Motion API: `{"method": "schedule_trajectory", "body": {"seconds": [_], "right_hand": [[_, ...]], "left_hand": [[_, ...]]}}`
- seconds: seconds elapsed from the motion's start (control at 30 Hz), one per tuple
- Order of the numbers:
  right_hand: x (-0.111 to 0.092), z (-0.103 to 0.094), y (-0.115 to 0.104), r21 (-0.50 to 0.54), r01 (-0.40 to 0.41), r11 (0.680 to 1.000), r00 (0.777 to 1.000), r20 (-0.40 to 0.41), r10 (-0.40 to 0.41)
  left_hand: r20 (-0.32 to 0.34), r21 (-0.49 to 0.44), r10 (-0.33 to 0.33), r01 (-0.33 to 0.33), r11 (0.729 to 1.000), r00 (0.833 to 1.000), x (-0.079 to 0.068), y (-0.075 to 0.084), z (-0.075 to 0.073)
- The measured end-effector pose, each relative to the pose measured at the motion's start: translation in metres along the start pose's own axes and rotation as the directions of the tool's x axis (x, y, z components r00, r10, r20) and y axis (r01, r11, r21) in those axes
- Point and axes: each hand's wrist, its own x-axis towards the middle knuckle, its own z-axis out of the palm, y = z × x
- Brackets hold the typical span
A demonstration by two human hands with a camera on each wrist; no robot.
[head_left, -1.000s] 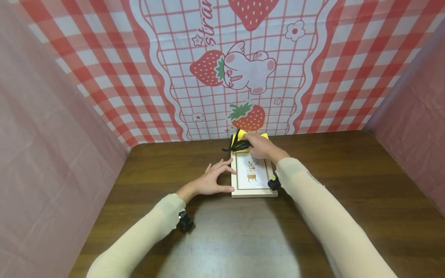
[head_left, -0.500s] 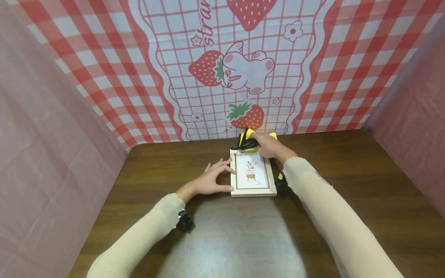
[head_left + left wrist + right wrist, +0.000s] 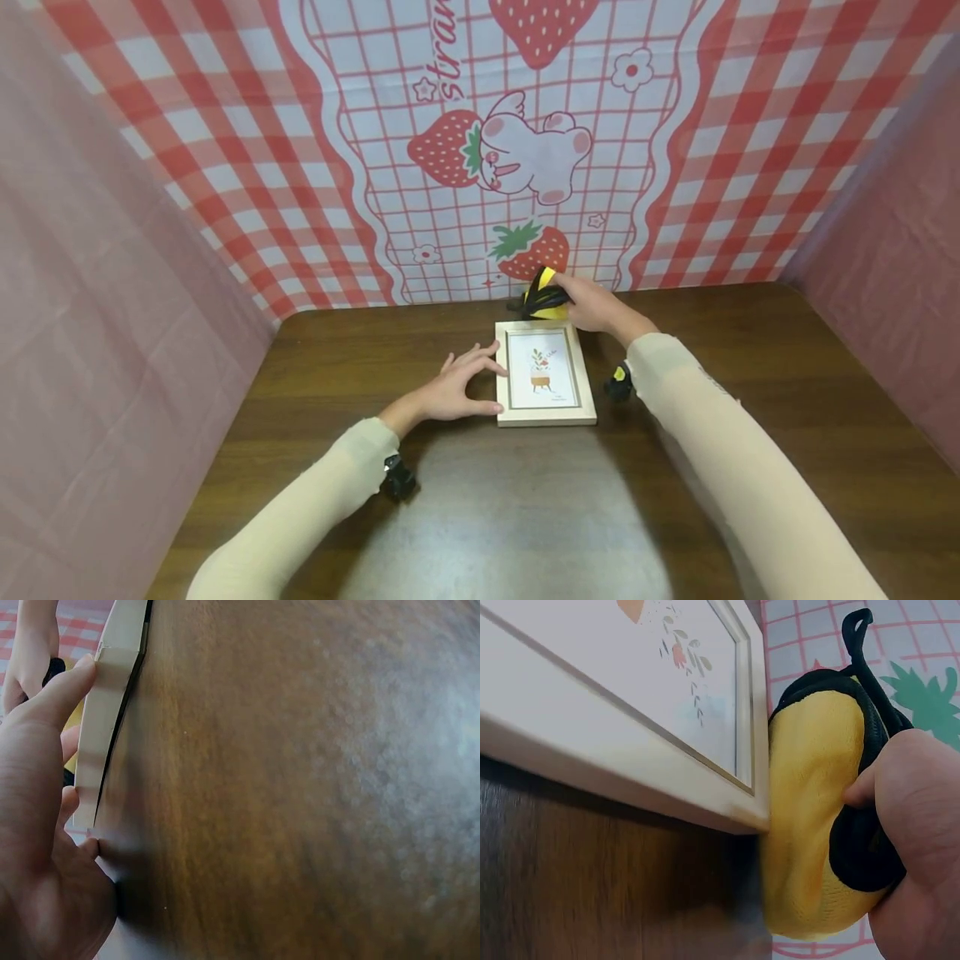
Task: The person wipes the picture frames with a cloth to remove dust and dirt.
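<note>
A pale wooden picture frame with a potted-plant print lies face up on the brown table. My left hand rests along its left side, thumb and fingertips spread at the edge. In the left wrist view, the thumb lies against the side of the frame. My right hand holds a bunched yellow cleaning cloth with black trim, just beyond the frame's far edge. The right wrist view shows the folded cloth close along that edge, its black loop sticking up, with fingers gripping the trim.
A red-and-white strawberry-print cloth hangs right behind the table's back edge. Pink curtains enclose both sides. Bare wooden tabletop lies in front of the frame, with a bright reflection on it.
My right hand has moved right and slightly away with the cleaning cloth, from over the frame's top border to behind it. The left hand and the frame have stayed nearly still.
</note>
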Motion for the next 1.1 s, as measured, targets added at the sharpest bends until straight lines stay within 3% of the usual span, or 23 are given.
{"method": "schedule_trajectory", "body": {"seconds": [0.1, 0.4, 0.6, 0.67, 0.83, 0.93, 1.1], "right_hand": [[-0.006, -0.006, 0.000, -0.008, 0.012, 1.000, 1.000, 0.002, -0.012], [-0.043, -0.032, -0.027, -0.009, 0.031, 0.999, 0.999, -0.040, -0.032], [-0.076, -0.060, -0.063, -0.033, 0.017, 0.999, 1.000, -0.016, -0.018], [-0.085, -0.067, -0.072, -0.040, -0.001, 0.999, 1.000, 0.003, 0.001], [-0.099, -0.076, -0.073, -0.059, -0.032, 0.998, 0.999, 0.014, 0.033], [-0.106, -0.078, -0.069, -0.072, -0.031, 0.997, 0.999, 0.009, 0.032], [-0.118, -0.084, -0.061, -0.085, -0.025, 0.996, 1.000, -0.013, 0.024]], "left_hand": [[0.002, -0.002, 0.002, -0.002, 1.000, 1.000, -0.001, 0.001, -0.001], [-0.009, 0.018, -0.012, 0.012, 1.000, 1.000, 0.002, -0.006, 0.001], [0.004, 0.020, -0.024, 0.024, 1.000, 1.000, 0.003, -0.006, 0.001], [0.007, 0.019, -0.016, 0.016, 1.000, 1.000, 0.000, 0.002, -0.001], [0.015, -0.007, -0.006, 0.006, 1.000, 1.000, -0.009, 0.027, -0.010], [0.024, -0.013, -0.016, 0.017, 1.000, 1.000, -0.011, 0.033, -0.012], [0.008, -0.011, 0.005, -0.005, 1.000, 1.000, -0.008, 0.025, -0.009]]}}
